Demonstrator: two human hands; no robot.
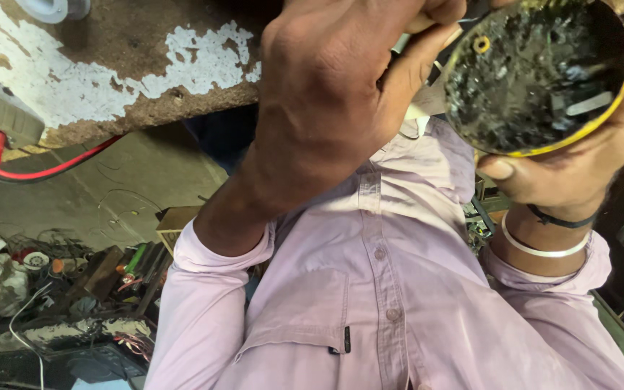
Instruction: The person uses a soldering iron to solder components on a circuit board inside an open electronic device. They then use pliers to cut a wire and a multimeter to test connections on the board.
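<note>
While the right hand (579,159) cups 1 round yellow-rimmed circuit board (539,72) at upper right, fingers wrapped on its rim, the left hand (334,94) closes around 1 pale tool handle (422,25) beside it.

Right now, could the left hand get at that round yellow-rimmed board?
Probably yes. The left hand, closed on a pale tool, sits right beside the round board that the right hand holds up, with nothing between them.

The round yellow-rimmed dark circuit board (536,72) sits in the right hand (579,166); the left hand (326,94) lies just left, touching its edge.
</note>
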